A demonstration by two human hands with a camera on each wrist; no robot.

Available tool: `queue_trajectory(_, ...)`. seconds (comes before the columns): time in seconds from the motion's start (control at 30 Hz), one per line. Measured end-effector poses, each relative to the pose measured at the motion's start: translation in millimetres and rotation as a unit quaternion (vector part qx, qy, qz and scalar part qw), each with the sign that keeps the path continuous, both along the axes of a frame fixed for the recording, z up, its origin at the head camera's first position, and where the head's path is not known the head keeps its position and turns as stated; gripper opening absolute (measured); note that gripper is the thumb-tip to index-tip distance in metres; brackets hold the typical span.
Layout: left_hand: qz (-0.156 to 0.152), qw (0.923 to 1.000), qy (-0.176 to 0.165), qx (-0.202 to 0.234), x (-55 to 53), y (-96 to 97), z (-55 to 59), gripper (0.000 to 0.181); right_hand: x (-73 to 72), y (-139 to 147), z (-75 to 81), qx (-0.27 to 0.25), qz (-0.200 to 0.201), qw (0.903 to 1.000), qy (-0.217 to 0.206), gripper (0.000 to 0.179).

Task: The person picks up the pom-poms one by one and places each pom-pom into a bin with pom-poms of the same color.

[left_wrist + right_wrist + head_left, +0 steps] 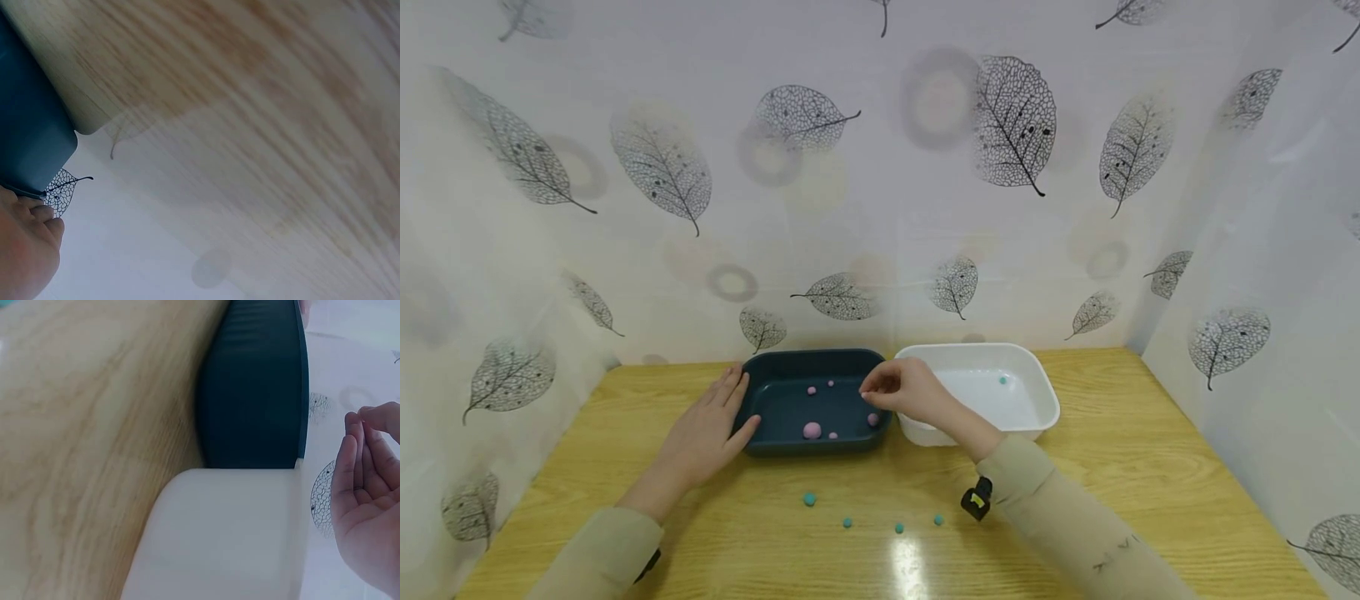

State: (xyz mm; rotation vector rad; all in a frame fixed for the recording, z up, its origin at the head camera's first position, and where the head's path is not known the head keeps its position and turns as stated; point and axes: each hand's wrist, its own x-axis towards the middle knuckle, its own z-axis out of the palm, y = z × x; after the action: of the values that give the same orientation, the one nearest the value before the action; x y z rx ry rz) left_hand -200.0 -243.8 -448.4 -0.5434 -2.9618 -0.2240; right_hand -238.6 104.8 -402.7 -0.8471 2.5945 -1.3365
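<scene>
My left hand (703,429) rests against the left side of a dark blue tray (812,448), fingers extended along its rim and thumb over the near corner. In the left wrist view its fingertips lie at the tray's edge. Inside the tray lie several pink balls of different sizes, the largest pink ball (812,430) near the front wall. Over the tray's right end, my right hand (917,392) pinches a tiny pinkish ball (864,396) between thumb and index finger, mostly hidden by the fingertips. The right wrist view shows the pinching hand (369,487) above the rims.
A white tray (1048,408) stands right beside the dark one, with a small teal ball (1003,380) inside. Several teal balls lie on the wooden table (737,542) in front, including a larger teal ball (808,499). A leaf-patterned curtain (880,208) closes off the back and sides.
</scene>
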Motion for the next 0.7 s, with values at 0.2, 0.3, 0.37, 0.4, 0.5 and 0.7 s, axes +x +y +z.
queue_trajectory(0.2, -0.001, 1.0000, -0.002, 0.001, -0.3, 0.0, 0.6, 0.076, -15.8, -3.4, 0.4, -0.007, -0.025, 0.9996, -0.006, 0.012)
queue_trajectory(0.3, -0.001, 1.0000, -0.002, 0.000, 0.0, 0.3, 1.2, 0.075, -22.4, -5.6, 2.3, -0.010, -0.041, 0.9991, -0.012, 0.011)
queue_trajectory(0.37, 0.000, 1.0000, -0.003, 0.000, 0.3, 0.8, 1.9, 0.075, -26.6, -7.0, 3.6, -0.009, -0.051, 0.9985, -0.017, 0.013)
queue_trajectory(0.4, 0.000, 1.0000, -0.004, 0.000, 0.5, 1.0, 2.3, 0.075, -28.8, -7.8, 4.1, -0.008, -0.056, 0.9982, -0.019, 0.014)
queue_trajectory(0.5, 0.000, 1.0000, -0.006, 0.001, 1.0, 1.6, 3.2, 0.075, -35.5, -10.1, 4.2, -0.008, -0.069, 0.9974, -0.021, 0.016)
queue_trajectory(0.7, -0.001, 1.0000, -0.008, 0.001, 1.0, 1.7, 3.0, 0.075, -44.6, -13.0, 0.9, -0.013, -0.084, 0.9960, -0.027, 0.016)
